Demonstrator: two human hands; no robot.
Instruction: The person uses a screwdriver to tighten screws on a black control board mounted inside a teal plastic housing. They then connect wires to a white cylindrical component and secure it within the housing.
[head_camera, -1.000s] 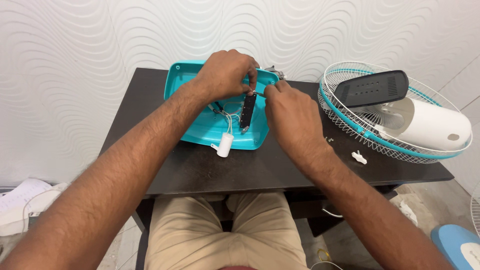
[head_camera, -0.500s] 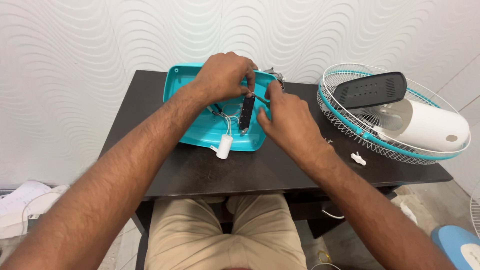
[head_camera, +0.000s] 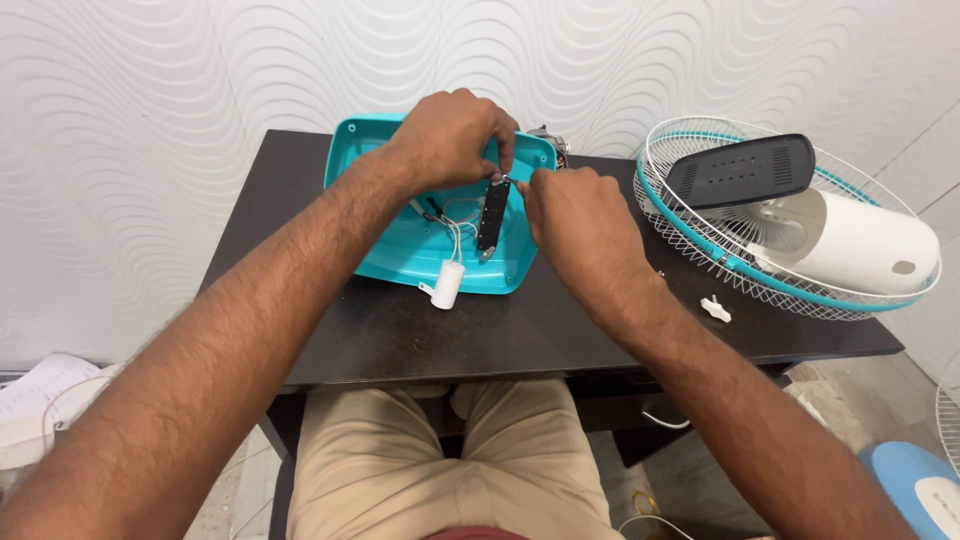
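A turquoise plastic housing (head_camera: 398, 258) lies open on the dark table (head_camera: 520, 325). My left hand (head_camera: 450, 135) pinches the top end of a narrow black switch strip (head_camera: 490, 215) that hangs upright over the housing, with thin wires running from it down into the housing. My right hand (head_camera: 570, 215) is beside the strip, its fingertips pinched at the strip's upper end; what they grip is too small to see. A white cylindrical capacitor (head_camera: 446, 283) rests on the housing's near edge.
At the right of the table lie a white wire fan guard with a turquoise rim (head_camera: 690, 240), a black panel (head_camera: 740, 170) and a white motor cover (head_camera: 850, 245). A small white knob (head_camera: 714, 309) sits near the table's front edge. A blue object (head_camera: 915, 485) is on the floor.
My right hand drew back toward the strip's middle, then returned to its top end beside my left fingers. My left hand keeps holding the strip.
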